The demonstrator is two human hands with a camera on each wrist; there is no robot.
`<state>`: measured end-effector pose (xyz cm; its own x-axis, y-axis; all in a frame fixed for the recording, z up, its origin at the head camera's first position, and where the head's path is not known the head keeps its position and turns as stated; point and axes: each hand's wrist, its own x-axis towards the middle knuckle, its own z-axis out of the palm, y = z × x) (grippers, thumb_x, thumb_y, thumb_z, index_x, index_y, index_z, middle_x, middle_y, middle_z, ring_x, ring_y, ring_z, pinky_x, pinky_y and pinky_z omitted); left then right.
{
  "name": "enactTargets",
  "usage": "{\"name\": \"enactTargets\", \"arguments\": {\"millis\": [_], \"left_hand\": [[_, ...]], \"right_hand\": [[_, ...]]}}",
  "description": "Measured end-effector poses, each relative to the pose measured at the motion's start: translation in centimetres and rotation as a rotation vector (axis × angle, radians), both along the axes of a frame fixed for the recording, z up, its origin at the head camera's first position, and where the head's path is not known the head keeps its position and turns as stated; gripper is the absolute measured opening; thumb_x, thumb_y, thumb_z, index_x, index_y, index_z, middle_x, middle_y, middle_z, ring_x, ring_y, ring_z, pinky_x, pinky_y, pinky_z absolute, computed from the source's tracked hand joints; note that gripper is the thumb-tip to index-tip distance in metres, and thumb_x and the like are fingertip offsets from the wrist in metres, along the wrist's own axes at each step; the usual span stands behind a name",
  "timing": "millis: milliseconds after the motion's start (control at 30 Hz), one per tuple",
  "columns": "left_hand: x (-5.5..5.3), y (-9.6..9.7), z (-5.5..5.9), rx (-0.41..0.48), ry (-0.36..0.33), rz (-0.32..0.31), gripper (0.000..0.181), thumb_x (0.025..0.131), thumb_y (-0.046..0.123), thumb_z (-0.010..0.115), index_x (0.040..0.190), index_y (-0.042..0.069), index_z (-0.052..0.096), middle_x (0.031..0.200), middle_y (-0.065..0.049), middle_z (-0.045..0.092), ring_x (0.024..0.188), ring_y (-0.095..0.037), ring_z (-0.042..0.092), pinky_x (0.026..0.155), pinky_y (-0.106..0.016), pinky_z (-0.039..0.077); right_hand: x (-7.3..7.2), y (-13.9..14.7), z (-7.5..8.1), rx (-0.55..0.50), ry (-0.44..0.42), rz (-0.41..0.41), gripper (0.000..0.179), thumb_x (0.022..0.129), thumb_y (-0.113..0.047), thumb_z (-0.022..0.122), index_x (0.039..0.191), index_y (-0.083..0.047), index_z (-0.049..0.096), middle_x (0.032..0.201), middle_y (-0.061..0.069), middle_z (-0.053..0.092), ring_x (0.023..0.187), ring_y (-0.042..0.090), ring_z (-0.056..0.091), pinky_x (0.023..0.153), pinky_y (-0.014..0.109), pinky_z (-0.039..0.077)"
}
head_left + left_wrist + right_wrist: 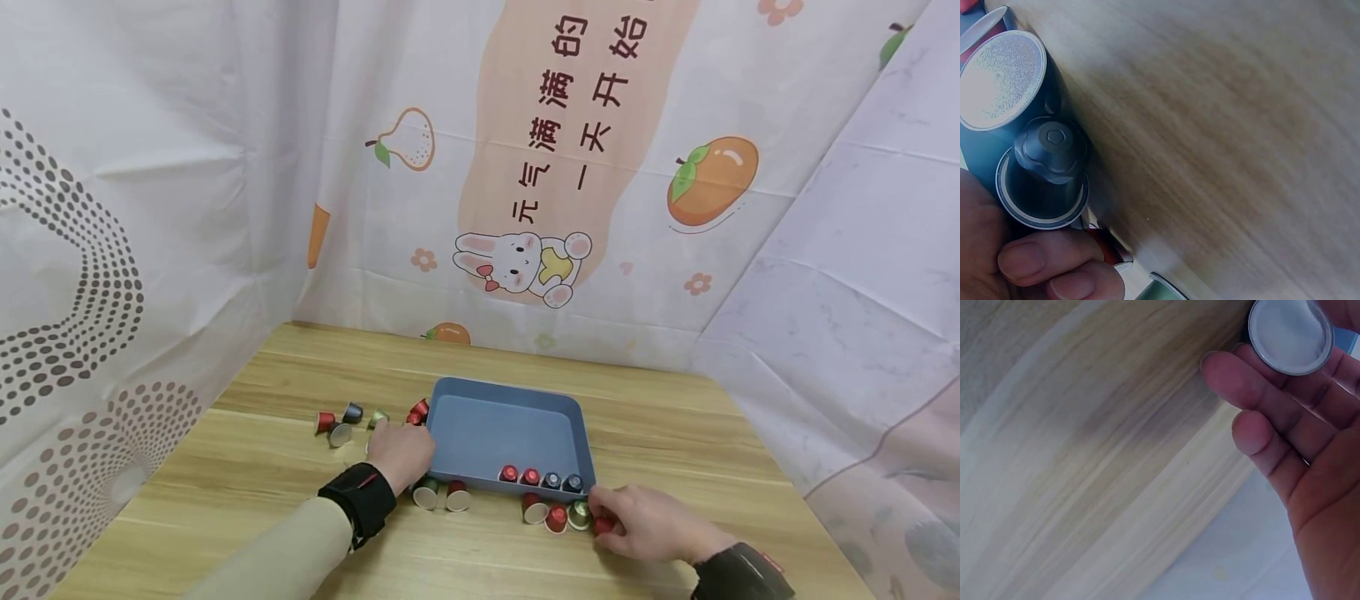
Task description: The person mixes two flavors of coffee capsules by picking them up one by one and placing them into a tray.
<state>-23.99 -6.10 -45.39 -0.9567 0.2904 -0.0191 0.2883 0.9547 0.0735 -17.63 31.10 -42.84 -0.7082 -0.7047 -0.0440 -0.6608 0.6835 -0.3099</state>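
Note:
My left hand reaches among coffee capsules at the tray's left side, its fingertips hidden in the head view. In the left wrist view its curled fingers lie right at the rim of a dark capsule standing narrow end up; I cannot tell whether they grip anything. Beside it a larger-looking capsule shows its silver lid. At the tray's front right corner, my right hand pinches a red coffee capsule with thumb and fingers. In the right wrist view the capsule's pale foil lid faces the camera, with the other fingers spread below.
A blue tray holds several red and dark capsules along its front right edge. Before it stand red capsules and a green one; two more lie nearer the left hand. Loose capsules lie farther left on the wooden table. Printed curtains surround the table.

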Motion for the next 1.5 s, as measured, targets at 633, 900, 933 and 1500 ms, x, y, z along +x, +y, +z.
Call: {"name": "enactTargets", "arguments": {"millis": [633, 900, 933, 1500], "left_hand": [[0.1, 0.1, 0.2, -0.02, 0.001, 0.002, 0.037, 0.098, 0.01, 0.061, 0.062, 0.017, 0.059, 0.064, 0.0, 0.055, 0.067, -0.017, 0.047, 0.086, -0.047, 0.04], [0.1, 0.1, 0.1, -0.019, 0.0, -0.001, 0.041, 0.098, 0.009, 0.061, 0.058, 0.017, 0.055, 0.061, 0.0, 0.05, 0.065, -0.018, 0.04, 0.08, -0.044, 0.034], [0.1, 0.1, 0.1, -0.019, 0.0, -0.001, 0.041, 0.098, 0.009, 0.061, 0.058, 0.017, 0.055, 0.061, 0.0, 0.05, 0.065, -0.018, 0.041, 0.081, -0.044, 0.034], [0.1, 0.1, 0.3, -0.034, 0.018, 0.002, 0.034, 0.098, 0.01, 0.061, 0.064, 0.016, 0.062, 0.065, -0.001, 0.058, 0.065, -0.018, 0.05, 0.085, -0.048, 0.041]], "right_hand": [[-0.8, 0.5, 0.9, -0.081, 0.204, 0.093, 0.022, 0.077, -0.002, 0.073, 0.093, -0.018, 0.071, 0.083, -0.017, 0.056, 0.069, -0.007, 0.047, 0.058, 0.013, 0.04], [-0.9, 0.3, 1.5, -0.109, 0.217, 0.091, 0.023, 0.075, -0.002, 0.072, 0.09, -0.019, 0.067, 0.082, -0.018, 0.053, 0.067, -0.008, 0.046, 0.058, 0.011, 0.038], [-0.9, 0.3, 1.6, -0.116, 0.226, 0.091, 0.024, 0.076, -0.001, 0.072, 0.09, -0.019, 0.067, 0.083, -0.018, 0.054, 0.067, -0.008, 0.046, 0.058, 0.01, 0.038], [-1.8, -0.9, 2.5, -0.189, 0.248, 0.118, 0.025, 0.083, 0.001, 0.073, 0.101, -0.014, 0.062, 0.084, -0.015, 0.055, 0.067, -0.007, 0.047, 0.055, 0.011, 0.041]]}}
